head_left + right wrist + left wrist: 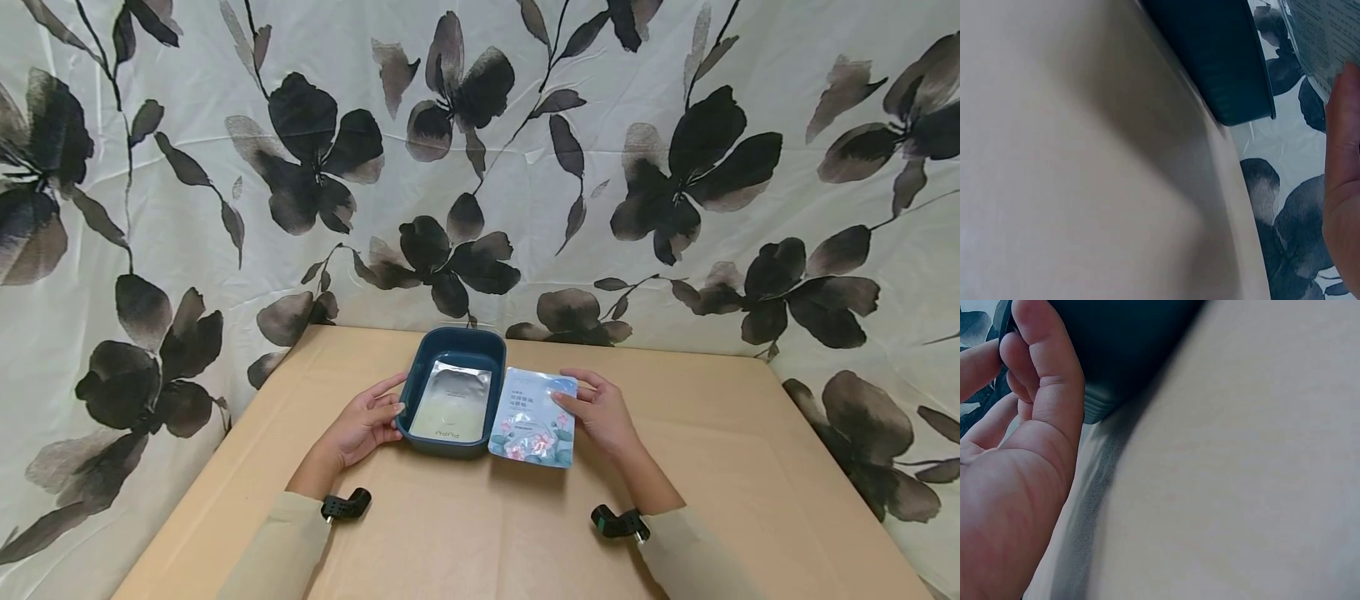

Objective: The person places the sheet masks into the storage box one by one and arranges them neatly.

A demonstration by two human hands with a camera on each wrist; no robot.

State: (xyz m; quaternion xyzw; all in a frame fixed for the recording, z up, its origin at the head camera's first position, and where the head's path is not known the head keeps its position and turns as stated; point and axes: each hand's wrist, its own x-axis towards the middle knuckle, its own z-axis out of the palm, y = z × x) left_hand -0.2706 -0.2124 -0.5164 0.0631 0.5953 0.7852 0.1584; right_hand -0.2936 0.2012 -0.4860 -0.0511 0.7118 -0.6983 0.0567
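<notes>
A dark blue rectangular bin (450,340) stands on the table, and inside it lies a silver and pale-green sachet (454,400). My left hand (367,421) pinches the bin's left rim between thumb and fingers; in the left wrist view the thumb and fingertips meet at the rim of the bin (1129,344). To the right of the bin, my right hand (600,412) holds a light blue face mask packet (531,417) printed with pink flowers, thumb on its front. The packet overlaps the bin's right edge in the head view. Small print covers the packet's back (1329,37) in the right wrist view.
The table (465,533) has a tan covering, and the bin stands near its far edge. Behind hangs a white cloth (570,242) with dark flowers. Both wrists carry black camera bands, the left band (347,505) and the right band (621,522).
</notes>
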